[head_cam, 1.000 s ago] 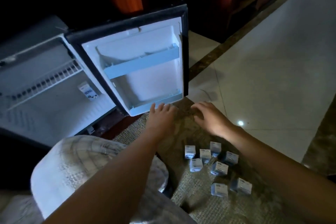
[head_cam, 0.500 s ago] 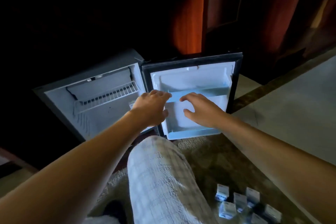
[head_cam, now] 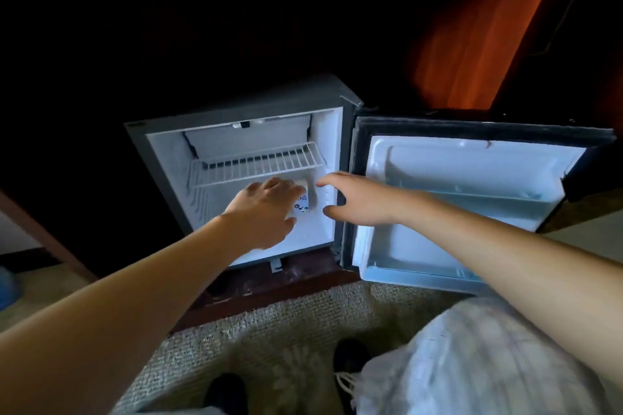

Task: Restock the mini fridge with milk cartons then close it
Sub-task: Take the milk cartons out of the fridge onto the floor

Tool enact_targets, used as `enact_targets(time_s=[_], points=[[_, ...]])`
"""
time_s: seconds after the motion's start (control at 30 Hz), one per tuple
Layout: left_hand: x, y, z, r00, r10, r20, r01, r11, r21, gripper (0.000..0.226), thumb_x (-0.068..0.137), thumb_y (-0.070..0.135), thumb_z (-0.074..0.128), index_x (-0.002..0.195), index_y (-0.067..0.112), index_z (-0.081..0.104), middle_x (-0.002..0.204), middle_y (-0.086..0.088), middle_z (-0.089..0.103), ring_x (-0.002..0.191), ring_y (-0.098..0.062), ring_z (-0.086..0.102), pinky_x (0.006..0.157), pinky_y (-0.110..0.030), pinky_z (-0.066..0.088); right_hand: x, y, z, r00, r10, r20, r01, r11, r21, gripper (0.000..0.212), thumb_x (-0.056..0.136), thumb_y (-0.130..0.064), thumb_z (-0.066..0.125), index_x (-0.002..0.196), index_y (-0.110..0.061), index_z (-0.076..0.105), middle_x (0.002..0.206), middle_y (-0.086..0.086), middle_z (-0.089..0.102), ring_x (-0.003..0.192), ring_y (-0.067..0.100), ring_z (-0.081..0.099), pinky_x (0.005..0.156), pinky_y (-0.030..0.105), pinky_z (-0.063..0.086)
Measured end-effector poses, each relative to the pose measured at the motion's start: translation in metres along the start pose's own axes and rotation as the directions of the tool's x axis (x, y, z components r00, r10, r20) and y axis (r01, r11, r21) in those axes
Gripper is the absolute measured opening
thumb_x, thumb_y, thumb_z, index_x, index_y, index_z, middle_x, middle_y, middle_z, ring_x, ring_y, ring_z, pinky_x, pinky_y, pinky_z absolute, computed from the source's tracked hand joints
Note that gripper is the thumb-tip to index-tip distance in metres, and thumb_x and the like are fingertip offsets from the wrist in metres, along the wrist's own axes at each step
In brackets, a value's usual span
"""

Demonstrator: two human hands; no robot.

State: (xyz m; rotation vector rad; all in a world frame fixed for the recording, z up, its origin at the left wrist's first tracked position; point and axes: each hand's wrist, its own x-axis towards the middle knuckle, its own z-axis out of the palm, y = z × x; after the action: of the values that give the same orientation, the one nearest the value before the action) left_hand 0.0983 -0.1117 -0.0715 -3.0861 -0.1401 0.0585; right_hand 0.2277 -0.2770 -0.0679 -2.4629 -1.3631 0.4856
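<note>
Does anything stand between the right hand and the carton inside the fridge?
Nothing visible does. The right hand is open just right of the carton, with only a bare gap between; the left hand is at its other side.

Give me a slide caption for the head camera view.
Left hand on the milk carton under the wire shelf of the open mini fridge, right hand open beside it.

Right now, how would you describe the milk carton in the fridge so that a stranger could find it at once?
Find the open mini fridge, its door swung to the right. Inside, below the wire shelf and near the right wall, stands a white milk carton with dark print. It is the only item seen inside, and the left hand holds it.
</note>
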Motion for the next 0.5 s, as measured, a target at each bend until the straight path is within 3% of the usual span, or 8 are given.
enact_targets(time_s=[0.17, 0.33, 0.5], points=[[0.011, -0.037, 0.051, 0.998, -0.061, 0.035, 0.063, 0.997, -0.045, 0.058, 0.101, 0.039, 0.047, 0.153, 0.023, 0.028, 0.160, 0.002, 0.030, 0.145, -0.019, 0.029, 0.115, -0.038, 0.030, 0.058, 0.001, 0.035, 0.992, -0.043, 0.119, 0.053, 0.995, -0.083, 0.067, 0.100, -0.033, 0.056, 0.157, -0.020, 0.024, 0.162, -0.001, 0.025, 0.143, 0.021, 0.034, 0.111, 0.034, 0.035], [0.040, -0.066, 0.099, 0.997, -0.064, 0.051, 0.066, 0.997, -0.041, 0.062, 0.101, 0.039, 0.048, 0.156, 0.022, 0.024, 0.163, -0.001, 0.023, 0.149, -0.019, 0.021, 0.119, -0.036, 0.023, 0.122, 0.025, 0.073, 0.989, -0.022, 0.143, 0.042, 0.989, -0.141, 0.073, 0.099, -0.031, 0.056, 0.158, -0.016, 0.017, 0.164, 0.001, 0.019, 0.147, 0.024, 0.025, 0.115, 0.042, 0.032], [0.071, -0.086, 0.140, 0.994, -0.105, 0.004, 0.105, 0.988, -0.112, 0.061, 0.100, 0.034, 0.048, 0.155, 0.022, 0.024, 0.164, 0.001, 0.017, 0.150, -0.017, 0.016, 0.119, -0.035, 0.018, 0.173, 0.051, 0.106, 0.994, 0.030, 0.105, -0.009, 0.982, -0.191, 0.067, 0.093, -0.031, 0.060, 0.150, -0.012, 0.029, 0.161, 0.002, 0.024, 0.144, 0.027, 0.029, 0.111, 0.048, 0.037]])
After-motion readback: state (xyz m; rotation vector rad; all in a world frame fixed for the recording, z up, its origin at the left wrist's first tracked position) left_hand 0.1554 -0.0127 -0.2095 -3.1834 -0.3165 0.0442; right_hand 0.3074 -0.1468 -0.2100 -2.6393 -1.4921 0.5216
